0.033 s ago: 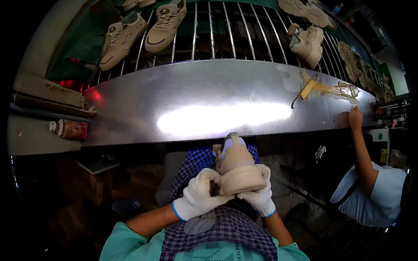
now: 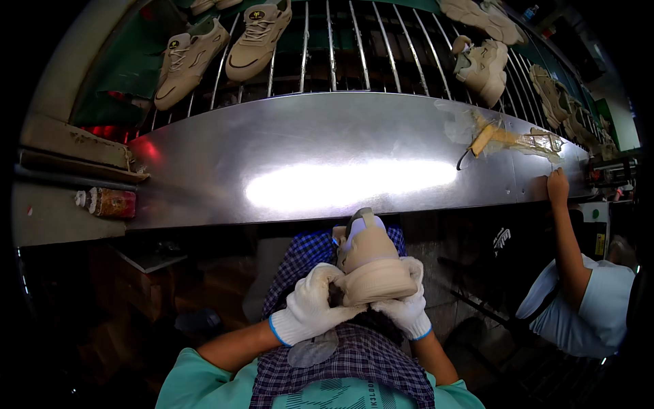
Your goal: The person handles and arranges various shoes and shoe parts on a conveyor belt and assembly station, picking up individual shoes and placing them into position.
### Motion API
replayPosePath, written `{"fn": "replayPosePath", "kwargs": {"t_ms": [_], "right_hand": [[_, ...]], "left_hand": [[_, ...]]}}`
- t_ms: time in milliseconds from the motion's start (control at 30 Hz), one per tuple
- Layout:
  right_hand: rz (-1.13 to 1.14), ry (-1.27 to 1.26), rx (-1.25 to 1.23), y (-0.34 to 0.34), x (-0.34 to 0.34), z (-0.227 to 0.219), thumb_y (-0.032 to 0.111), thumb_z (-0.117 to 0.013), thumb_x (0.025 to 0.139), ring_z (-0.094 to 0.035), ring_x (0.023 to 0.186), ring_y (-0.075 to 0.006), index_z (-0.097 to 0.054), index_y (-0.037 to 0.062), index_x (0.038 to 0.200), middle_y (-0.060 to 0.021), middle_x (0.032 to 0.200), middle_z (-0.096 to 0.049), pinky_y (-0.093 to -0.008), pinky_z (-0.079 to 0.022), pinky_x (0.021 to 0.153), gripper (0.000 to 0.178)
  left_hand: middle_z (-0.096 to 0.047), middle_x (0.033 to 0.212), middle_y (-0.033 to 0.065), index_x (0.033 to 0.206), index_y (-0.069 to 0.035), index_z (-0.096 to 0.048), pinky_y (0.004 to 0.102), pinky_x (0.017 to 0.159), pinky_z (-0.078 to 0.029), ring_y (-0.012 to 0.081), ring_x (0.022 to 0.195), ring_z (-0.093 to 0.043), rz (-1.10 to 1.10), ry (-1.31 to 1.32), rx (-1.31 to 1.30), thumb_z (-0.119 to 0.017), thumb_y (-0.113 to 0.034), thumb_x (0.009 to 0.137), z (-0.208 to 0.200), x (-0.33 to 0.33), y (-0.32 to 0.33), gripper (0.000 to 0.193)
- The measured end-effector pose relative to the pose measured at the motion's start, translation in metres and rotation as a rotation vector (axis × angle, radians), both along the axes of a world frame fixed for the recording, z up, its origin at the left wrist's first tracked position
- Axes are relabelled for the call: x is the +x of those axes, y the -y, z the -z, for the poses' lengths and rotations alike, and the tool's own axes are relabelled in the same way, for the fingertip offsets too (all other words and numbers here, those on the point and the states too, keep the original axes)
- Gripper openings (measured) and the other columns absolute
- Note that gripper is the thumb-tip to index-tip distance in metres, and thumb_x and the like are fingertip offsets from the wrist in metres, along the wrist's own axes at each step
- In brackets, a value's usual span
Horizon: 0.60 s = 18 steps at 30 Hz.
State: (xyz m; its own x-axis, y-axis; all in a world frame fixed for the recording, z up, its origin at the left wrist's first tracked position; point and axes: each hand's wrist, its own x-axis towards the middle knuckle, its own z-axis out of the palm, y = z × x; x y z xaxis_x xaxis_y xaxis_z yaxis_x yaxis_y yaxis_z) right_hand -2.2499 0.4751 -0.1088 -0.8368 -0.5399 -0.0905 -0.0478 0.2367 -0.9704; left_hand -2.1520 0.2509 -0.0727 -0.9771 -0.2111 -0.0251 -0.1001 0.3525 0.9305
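A beige sneaker (image 2: pixel 371 262) is held over my lap, just in front of the bench's near edge, with its thick sole end tilted toward me and its opening away. My left hand (image 2: pixel 317 303), in a white knitted glove with a blue cuff, grips the sole's left side, thumb stretched along the underside. My right hand (image 2: pixel 407 307), gloved likewise, is closed on the right side of the sole. Both thumbs point inward below the shoe. The fingers behind the shoe are partly hidden.
A shiny metal bench (image 2: pixel 327 136) spans ahead, backed by a rack of metal rods (image 2: pixel 332 48) bearing several beige sneakers (image 2: pixel 259 41). A stained bottle (image 2: pixel 112 203) lies at left. A yellow-handled tool (image 2: pixel 482 140) lies at right, near a co-worker's hand (image 2: pixel 557 184).
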Motion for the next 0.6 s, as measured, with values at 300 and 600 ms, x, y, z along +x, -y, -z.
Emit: {"fn": "replayPosePath", "kwargs": {"t_ms": [300, 600], "right_hand": [[-0.135, -0.046, 0.165, -0.006, -0.019, 0.001, 0.049, -0.107, 0.05, -0.065, 0.114, -0.0314, -0.043, 0.0023, 0.141, -0.0153, 0.128, -0.06, -0.0457, -0.056, 0.099, 0.121], [-0.37, 0.724, -0.134, 0.003, -0.04, 0.017, 0.052, -0.106, 0.054, -0.058, 0.139, -0.0265, -0.043, 0.003, 0.159, -0.0112, 0.153, -0.059, -0.0445, -0.05, 0.116, 0.132]], "left_hand": [[-0.067, 0.097, 0.0125, 0.134, 0.002, -0.05, 0.0357, 0.071, -0.061, 0.0234, 0.078, -0.07, 0.007, 0.115, 0.116, -0.102, -0.035, 0.07, -0.008, -0.007, 0.008, 0.09], [-0.052, 0.152, 0.0264, 0.164, 0.003, -0.03, 0.0434, 0.115, -0.05, 0.0379, 0.138, -0.059, 0.292, 0.1, -0.087, -0.095, -0.039, 0.074, -0.05, -0.032, 0.093, 0.119]]}}
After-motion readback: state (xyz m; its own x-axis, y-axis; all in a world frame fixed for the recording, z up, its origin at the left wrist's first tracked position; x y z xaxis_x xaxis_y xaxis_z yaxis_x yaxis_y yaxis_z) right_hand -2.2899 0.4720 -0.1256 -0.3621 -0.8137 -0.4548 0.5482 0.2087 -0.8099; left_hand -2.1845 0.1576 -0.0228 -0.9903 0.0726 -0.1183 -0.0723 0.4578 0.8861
